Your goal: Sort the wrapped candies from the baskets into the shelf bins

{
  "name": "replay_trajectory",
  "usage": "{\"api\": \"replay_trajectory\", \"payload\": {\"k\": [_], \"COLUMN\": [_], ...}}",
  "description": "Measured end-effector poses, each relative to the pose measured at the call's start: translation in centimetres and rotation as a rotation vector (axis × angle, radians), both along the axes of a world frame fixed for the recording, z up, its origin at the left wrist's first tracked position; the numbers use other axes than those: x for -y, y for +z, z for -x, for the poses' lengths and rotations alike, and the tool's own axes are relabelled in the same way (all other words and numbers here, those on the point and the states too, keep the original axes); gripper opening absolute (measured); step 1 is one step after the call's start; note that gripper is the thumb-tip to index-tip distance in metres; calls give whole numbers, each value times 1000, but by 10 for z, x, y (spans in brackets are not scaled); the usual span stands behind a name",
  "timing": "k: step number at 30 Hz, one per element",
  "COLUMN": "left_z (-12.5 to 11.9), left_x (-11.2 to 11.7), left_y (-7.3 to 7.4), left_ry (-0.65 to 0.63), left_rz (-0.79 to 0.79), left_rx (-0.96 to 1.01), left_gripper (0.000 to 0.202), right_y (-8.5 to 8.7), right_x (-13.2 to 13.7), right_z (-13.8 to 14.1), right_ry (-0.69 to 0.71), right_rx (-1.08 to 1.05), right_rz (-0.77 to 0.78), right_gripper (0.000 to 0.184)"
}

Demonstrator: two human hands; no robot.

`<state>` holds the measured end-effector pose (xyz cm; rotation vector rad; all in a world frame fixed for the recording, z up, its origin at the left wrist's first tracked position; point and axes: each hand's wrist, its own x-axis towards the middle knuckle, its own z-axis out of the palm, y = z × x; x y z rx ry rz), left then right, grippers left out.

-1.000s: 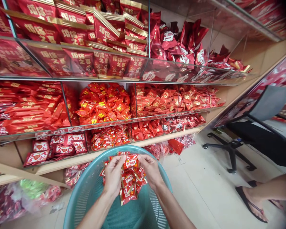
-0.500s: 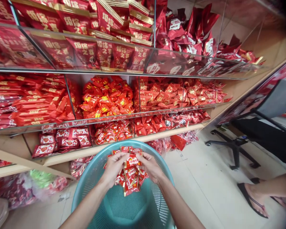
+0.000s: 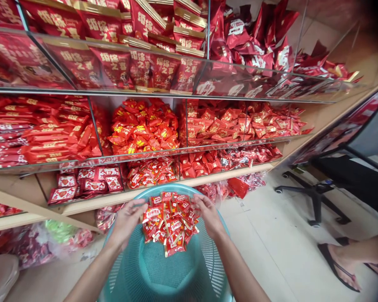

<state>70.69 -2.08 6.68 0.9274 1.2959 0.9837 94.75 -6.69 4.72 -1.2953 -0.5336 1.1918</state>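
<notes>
A loose heap of small red candy packets [image 3: 175, 226] with white lettering lies in the far part of a teal mesh basket [image 3: 162, 272]. My left hand [image 3: 127, 220] is at the heap's left side. Its thumb and fingers are pinched on the edge of one candy packet [image 3: 152, 214]. On the right, my right hand [image 3: 208, 214] has thumb and fingertips drawn together at the heap's edge. What those fingertips hold, if anything, I cannot make out.
Shelves with clear dividers [image 3: 189, 121] hold many red-wrapped sweets behind the basket. Plastic bags [image 3: 55, 241] lie beneath the lowest shelf. To the right are a wheeled chair [image 3: 318, 195] and a person's sandalled feet [image 3: 343, 262] on the tiled floor [image 3: 264, 235].
My hands were close together at one packet over the heap. They have moved apart, left and right, and that packet is now by my left fingers. More of the heap shows.
</notes>
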Motion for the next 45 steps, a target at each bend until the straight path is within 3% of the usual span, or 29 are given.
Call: {"api": "replay_trajectory", "payload": {"k": [4,9,12,15,19,22,26,30,35,38,41,45], "left_z": [-30,-57,-58,-53,-44,-41,-39,-37,-37,-41,-48,-55], "left_x": [14,16,18,21,26,33,43,38,34,42,48,42], "left_y": [-17,-44,-51,-43,-21,-13,-25,-43,-44,-44,-55,-71], "left_ry": [-95,-176,-217,-278,-353,-503,-667,-696,-692,-686,-702,-783], "left_rz": [-66,-183,-259,-343,-562,-692,-775,-838,-910,-1042,-1217,-1407], "left_rx": [-55,-65,-148,-287,-673,-840,-875,-982,-1123,-1243,-1350,-1401], "left_gripper": [35,25,18,11,13,20,18,27,35,54,81,68], "right_y": [-1,-6,-13,-20,-27,-28,-27,-26,-20,-10,-1,2], "right_x": [3,15,21,22,22,20,19,19,19,20,22,21], "right_z": [0,12,21,27,27,27,27,27,26,21,13,5], "right_ry": [87,704,883,889,901,908,894,877,906,941,949,909], "right_rx": [89,217,290,325,310,307,317,316,339,338,314,336], "right_rz": [8,163,210,217,188,168,153,164,158,175,189,137], "right_gripper": [39,38,35,31,31,28,19,14,19,23,25,28]}}
